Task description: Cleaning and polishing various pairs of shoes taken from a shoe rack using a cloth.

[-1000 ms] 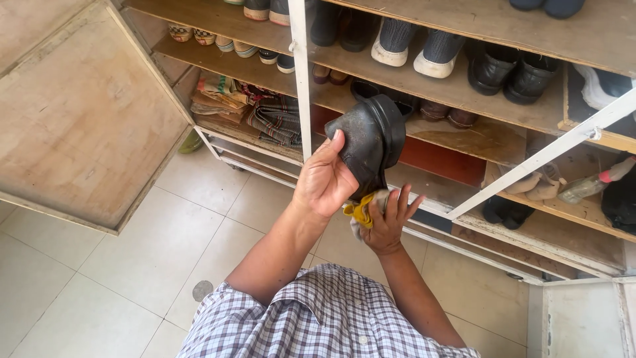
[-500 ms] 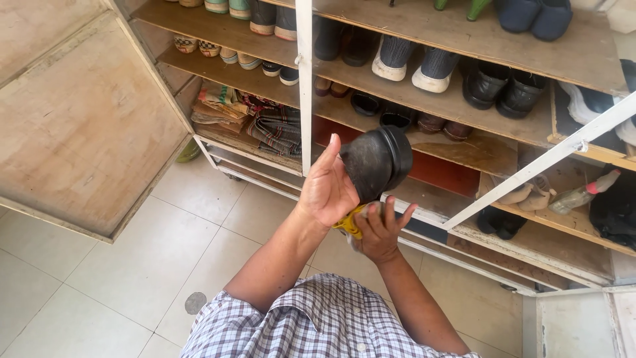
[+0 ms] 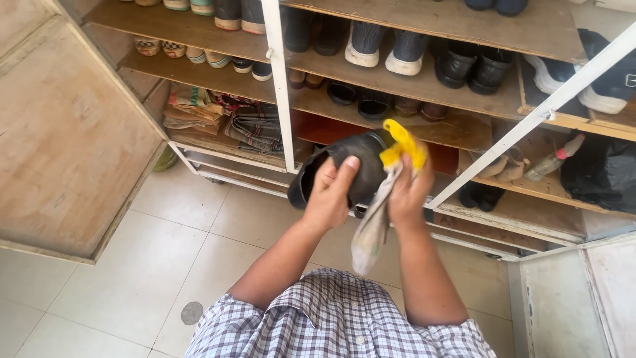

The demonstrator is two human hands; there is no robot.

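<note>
Far left of the shoe cabinet, a swung-open plywood door over the pale tiled floor. Inside the cabinet at its left end, on the top shelf in view, a row of sneakers with pale soles; one shelf lower, small patterned slippers; lower still, a stack of folded cloths, striped and checked.

In front of the cabinet's white upright post, the black leather shoe, held in the air on its side, opening turned left and downward. Left hand wrapped around the shoe from below, fingers curled tight on the upper, thumb pressed on top. Just right of the shoe and touching it, the right hand, fingers closed on a yellow-and-grey rag; yellow end bunched up above the fingers against the shoe, grey end hanging loose below. Checked shirt at the bottom edge.

Behind the hands, on the cabinet's middle shelves, grey knit sneakers with white soles, black sandals, brown shoes, a black leather pair.

At the cabinet's right end, behind a slanted white bar, a clear plastic bottle with a red cap lying on its side on a lower shelf, contents unclear; beside it a black bag, beige slippers to its left.
</note>
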